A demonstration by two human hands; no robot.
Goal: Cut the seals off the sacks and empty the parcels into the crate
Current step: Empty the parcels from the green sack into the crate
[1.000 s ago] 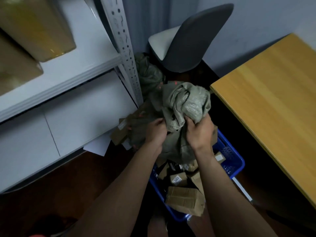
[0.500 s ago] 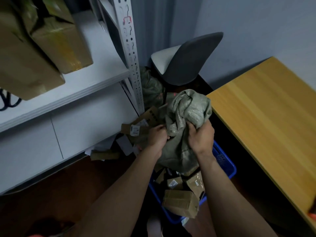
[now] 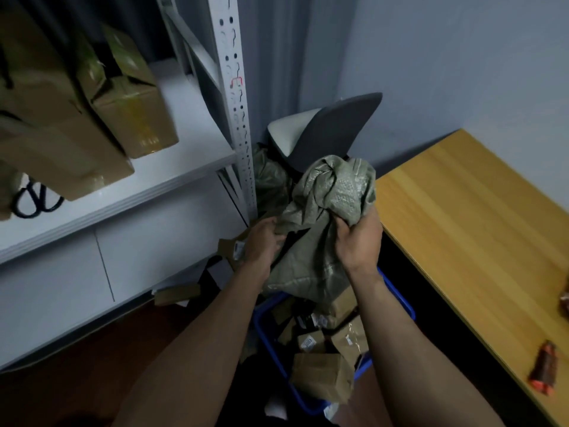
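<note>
Head view: left hand (image 3: 261, 245) and right hand (image 3: 357, 241), fingers (image 3: 345, 226) curled into the bunched sack (image 3: 326, 204), hold it above the blue crate (image 3: 268, 334); falling parcels (image 3: 320, 375) may bounce off the heap onto the floor (image 3: 92, 349).

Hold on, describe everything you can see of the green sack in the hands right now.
The sack looks like dull grey-green woven plastic, limp and heavily creased. Its upper part is bunched into a wad. The rest hangs down over the blue crate, its lower edge reaching the parcels heaped there. The left hand grips a fold on one side and the right hand grips the bunched top on the other. Its mouth and any seal are hidden.
</note>
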